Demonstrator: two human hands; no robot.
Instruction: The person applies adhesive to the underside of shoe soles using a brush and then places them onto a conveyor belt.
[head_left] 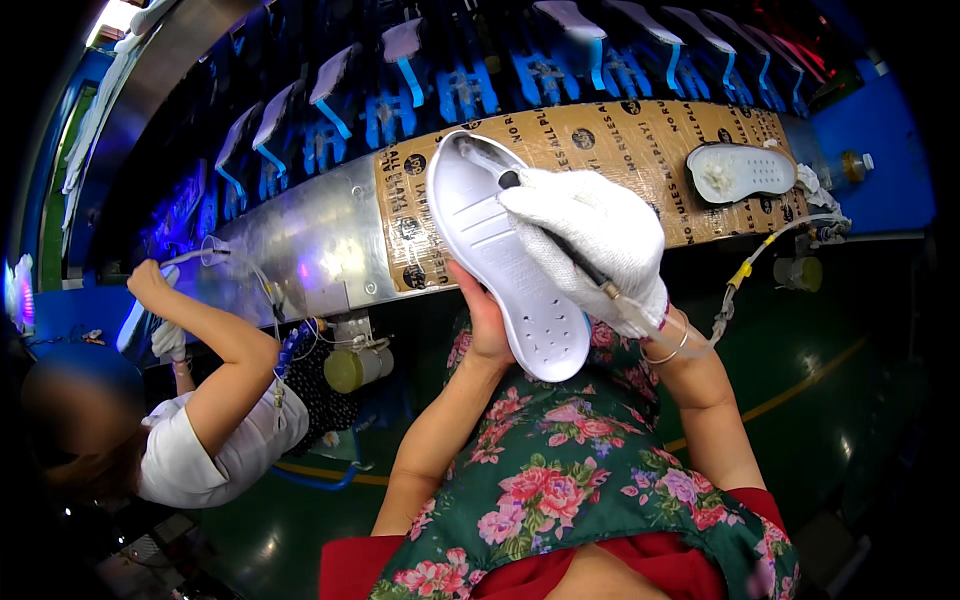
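Factory line across upper frame: cardboard-covered bench (600, 140); centre frame, white shoe sole (505, 260), seemingly light and flexible, best held at its edge, gripped by bare left hand (487, 320); gloved right hand (595, 245) fingers closed round thin tool (560, 240)

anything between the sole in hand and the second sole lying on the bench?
Head view: only bare printed cardboard covering the bench separates the held white sole from the other sole. The gloved right hand overlaps the held sole's near edge.
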